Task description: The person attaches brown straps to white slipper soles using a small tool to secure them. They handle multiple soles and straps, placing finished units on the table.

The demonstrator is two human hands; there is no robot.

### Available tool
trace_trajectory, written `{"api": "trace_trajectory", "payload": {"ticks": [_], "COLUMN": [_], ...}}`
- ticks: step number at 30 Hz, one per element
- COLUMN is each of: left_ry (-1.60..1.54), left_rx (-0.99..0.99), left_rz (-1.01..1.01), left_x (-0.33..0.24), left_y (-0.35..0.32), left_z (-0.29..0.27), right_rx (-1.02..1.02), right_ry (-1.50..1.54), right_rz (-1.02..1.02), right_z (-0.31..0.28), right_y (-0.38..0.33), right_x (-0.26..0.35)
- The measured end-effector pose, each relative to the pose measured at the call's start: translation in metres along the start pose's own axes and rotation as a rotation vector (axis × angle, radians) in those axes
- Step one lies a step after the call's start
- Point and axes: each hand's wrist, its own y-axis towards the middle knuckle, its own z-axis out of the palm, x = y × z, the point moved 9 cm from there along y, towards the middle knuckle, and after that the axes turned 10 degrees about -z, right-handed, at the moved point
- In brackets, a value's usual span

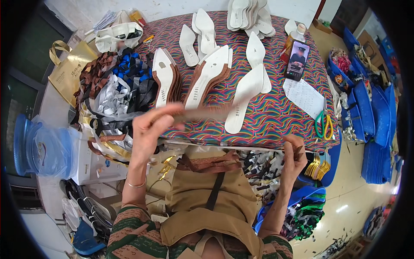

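My left hand [151, 129] is raised at the table's front edge, its fingers pinched on a brown strip [202, 114] smeared by motion. The strip stretches right, passing over a white shoe insole [241, 110]. Lower right, beside the edge, my right hand [294, 157] is closed with a small dark brown piece [299, 151] at its fingers. Just beyond the left hand stand two stacks of white insoles with brown edging, a left stack [163, 75] and a middle stack [209, 77]. More brown strips [209, 163] lie across my lap on the tan apron [207, 190].
Plain white insoles [202, 32] lie farther back on the patterned tablecloth [276, 112]. A phone [297, 60] leans on a bottle [297, 34]; a paper sheet [304, 98] and scissors [324, 125] lie at right. Material strips [116, 93] heap at left. Blue bins [375, 112] stand right.
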Motion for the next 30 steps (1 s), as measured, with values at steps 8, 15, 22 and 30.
{"api": "trace_trajectory", "payload": {"ticks": [8,15,22,30], "left_ry": [0.787,0.766,0.397,0.646], "left_rx": [-0.168,-0.202,-0.197,0.068], "left_rz": [0.511,0.523,0.211,-0.106], "left_x": [0.047,0.047,0.067,0.194], "left_y": [0.047,0.037,-0.029,-0.086], "left_z": [0.046,0.049,0.017,0.009], "right_rx": [0.547,0.876,1.158,1.123], "right_ry": [-0.068,-0.190,-0.470,-0.268], "right_rz": [0.190,-0.055,-0.312,-0.274], "right_z": [0.060,0.097,0.126,0.169], "right_y": [-0.082,-0.133,-0.187,-0.180], "right_x": [-0.069,-0.089,-0.119,-0.078]}}
